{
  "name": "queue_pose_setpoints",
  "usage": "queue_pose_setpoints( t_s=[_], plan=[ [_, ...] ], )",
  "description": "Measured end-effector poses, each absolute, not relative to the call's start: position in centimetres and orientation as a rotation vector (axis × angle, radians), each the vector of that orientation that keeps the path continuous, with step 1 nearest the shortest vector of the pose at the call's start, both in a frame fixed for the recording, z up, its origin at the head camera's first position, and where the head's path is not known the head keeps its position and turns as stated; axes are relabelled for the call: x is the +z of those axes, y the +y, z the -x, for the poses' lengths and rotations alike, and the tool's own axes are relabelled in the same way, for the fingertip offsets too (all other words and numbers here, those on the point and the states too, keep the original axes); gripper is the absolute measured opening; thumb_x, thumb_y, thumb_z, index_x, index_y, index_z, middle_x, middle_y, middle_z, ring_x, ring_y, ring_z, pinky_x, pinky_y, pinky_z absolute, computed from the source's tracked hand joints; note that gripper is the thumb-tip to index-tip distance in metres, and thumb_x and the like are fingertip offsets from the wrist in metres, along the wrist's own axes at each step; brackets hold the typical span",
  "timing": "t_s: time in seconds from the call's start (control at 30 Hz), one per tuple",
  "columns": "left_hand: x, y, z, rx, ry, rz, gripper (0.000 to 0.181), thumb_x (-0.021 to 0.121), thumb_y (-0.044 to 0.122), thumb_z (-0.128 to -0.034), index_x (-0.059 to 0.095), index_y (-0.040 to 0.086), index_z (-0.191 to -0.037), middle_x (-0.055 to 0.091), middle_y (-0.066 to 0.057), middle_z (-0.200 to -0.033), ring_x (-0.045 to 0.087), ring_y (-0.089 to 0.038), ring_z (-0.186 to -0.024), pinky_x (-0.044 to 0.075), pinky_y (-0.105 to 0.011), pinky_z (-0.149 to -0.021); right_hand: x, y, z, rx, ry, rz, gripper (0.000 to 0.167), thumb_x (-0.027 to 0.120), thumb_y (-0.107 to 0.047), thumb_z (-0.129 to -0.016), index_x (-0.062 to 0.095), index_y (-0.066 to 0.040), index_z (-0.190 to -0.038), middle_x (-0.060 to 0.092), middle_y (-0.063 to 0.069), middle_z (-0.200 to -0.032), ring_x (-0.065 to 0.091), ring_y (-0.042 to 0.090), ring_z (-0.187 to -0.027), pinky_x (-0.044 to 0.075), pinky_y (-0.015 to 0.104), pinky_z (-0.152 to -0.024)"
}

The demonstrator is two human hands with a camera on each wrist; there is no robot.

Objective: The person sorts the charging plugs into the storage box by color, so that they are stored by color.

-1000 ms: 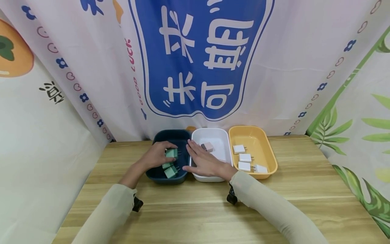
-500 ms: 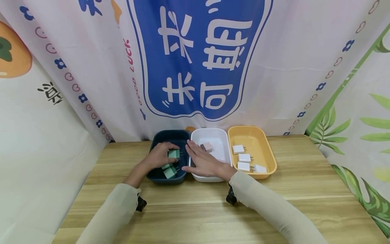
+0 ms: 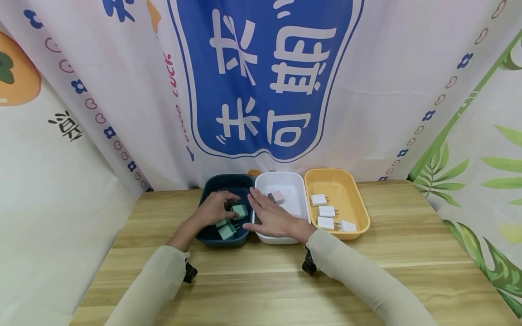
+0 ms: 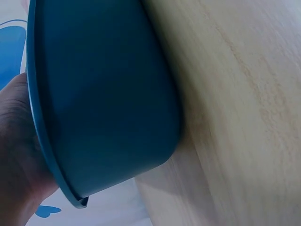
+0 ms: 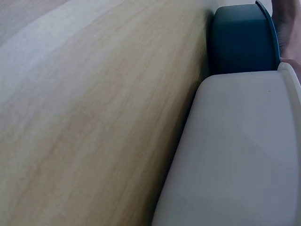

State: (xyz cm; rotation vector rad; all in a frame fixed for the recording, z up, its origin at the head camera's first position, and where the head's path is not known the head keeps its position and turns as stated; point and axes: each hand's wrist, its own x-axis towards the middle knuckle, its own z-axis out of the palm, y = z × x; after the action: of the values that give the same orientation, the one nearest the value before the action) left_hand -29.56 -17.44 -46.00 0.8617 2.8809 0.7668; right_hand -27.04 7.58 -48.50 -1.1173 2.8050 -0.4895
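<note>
In the head view, my left hand [image 3: 215, 209] reaches into the dark blue bin [image 3: 212, 241]. Its curled thumb and fingers hold a green charger plug [image 3: 240, 211] at the bin's right side; the far fingers are partly hidden. More green charger plugs [image 3: 227, 231] lie below it. My right hand [image 3: 274, 216] lies with straight fingers across the left part of the white bin [image 3: 299, 188], its fingertips near the blue bin's edge. A pale pink charger plug [image 3: 278, 196] lies in the white bin beyond that hand. The left wrist view shows the blue bin's outer wall [image 4: 108, 99] beside part of the hand.
A yellow bin [image 3: 344, 190] with several white charger plugs [image 3: 326, 211] stands right of the white one. All three bins stand side by side on the wooden table [image 3: 261, 280], near its back edge. A printed curtain [image 3: 367, 113] hangs behind.
My left hand has moved slightly right. The green charger plug has shifted right and turned, so its prongs no longer show. My right hand keeps nearly the same place.
</note>
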Motion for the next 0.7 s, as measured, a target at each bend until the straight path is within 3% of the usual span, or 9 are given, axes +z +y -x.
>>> queue_pose_setpoints(
  t_s=[0.7],
  plan=[
    [-44.3, -18.7, 28.9, 0.804, 2.886, -0.94, 0.046, 0.088, 0.018, -0.0885, 0.073, -0.003, -0.126, 0.074, -0.018, -0.123, 0.069, -0.035, -0.112, 0.057, -0.055, -0.099, -47.8, 8.8, 27.4, -0.52, 2.812, 1.115, 0.096, 0.047, -0.068, -0.105, 0.021, 0.0, -0.167, 0.008, 0.017, -0.177, 0.005, 0.028, -0.164, 0.017, 0.051, -0.131]
  ],
)
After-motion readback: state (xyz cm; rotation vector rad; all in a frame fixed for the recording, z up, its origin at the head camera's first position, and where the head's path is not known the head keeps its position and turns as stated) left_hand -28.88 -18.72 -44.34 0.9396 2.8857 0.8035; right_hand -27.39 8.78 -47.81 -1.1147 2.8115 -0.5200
